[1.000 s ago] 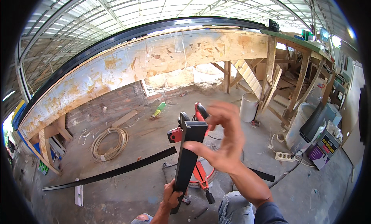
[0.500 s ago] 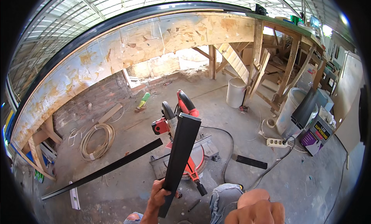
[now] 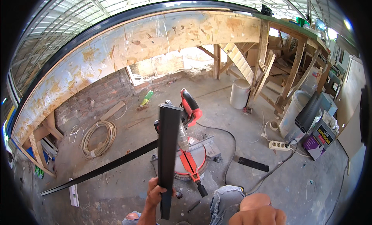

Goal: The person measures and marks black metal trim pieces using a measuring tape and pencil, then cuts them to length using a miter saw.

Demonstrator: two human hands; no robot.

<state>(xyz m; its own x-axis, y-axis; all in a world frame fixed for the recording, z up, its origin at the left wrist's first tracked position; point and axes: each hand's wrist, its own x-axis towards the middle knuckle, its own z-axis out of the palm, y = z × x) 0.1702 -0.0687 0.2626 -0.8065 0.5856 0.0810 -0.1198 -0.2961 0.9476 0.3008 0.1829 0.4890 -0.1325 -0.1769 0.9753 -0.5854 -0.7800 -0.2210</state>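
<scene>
My left hand (image 3: 155, 194) grips the lower part of a short black metal channel piece (image 3: 168, 147) and holds it upright in front of me. Its open top end faces the camera. Behind it on the concrete floor stands a red and grey mitre saw (image 3: 189, 147). A long black metal profile (image 3: 104, 167) lies across the saw's table and runs out to the left. My right hand (image 3: 257, 213) rests low at the bottom edge over my knee, fingers curled, holding nothing that I can see.
A short black offcut (image 3: 253, 163) lies right of the saw, near a white power strip (image 3: 279, 145) and its cable. A coiled hose (image 3: 99, 137), a white bucket (image 3: 240, 94), wooden stairs and posts, and a curved plywood wall ring the floor.
My right hand let go of the channel's top and dropped to the lower right. The left hand kept the piece upright and turned its open end more toward me.
</scene>
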